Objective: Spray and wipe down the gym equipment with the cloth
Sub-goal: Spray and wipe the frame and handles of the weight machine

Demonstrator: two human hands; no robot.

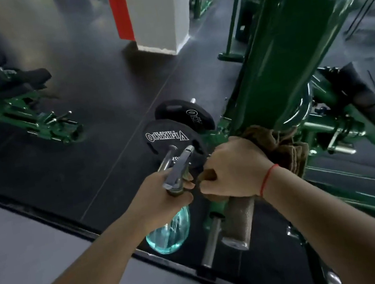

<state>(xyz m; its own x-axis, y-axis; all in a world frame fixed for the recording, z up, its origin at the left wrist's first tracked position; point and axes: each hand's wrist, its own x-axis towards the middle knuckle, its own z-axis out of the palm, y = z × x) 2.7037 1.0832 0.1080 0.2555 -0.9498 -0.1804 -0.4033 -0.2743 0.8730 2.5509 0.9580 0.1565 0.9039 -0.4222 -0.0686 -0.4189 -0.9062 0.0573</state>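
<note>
Brown and bunched, the cloth [280,144] sits pressed against the foot of the glossy green upright [278,53] of the gym machine, right of centre, with the right hand [237,168] gripping it in curled fingers. Just to its left, the left hand [163,194] has its fingers wrapped round the neck of the spray bottle [171,232], whose turquoise body hangs below the fist and chrome head points away; I cannot tell whether a finger rests on the trigger. Black weight plates [168,137] stand just beyond the nozzle, and a textured grip [239,222] juts towards the near edge below the right wrist. This looks like the wiping step on the frame. The next move probably calls for dragging the cloth along the painted metal, or aiming the nozzle at an untreated part first.
</note>
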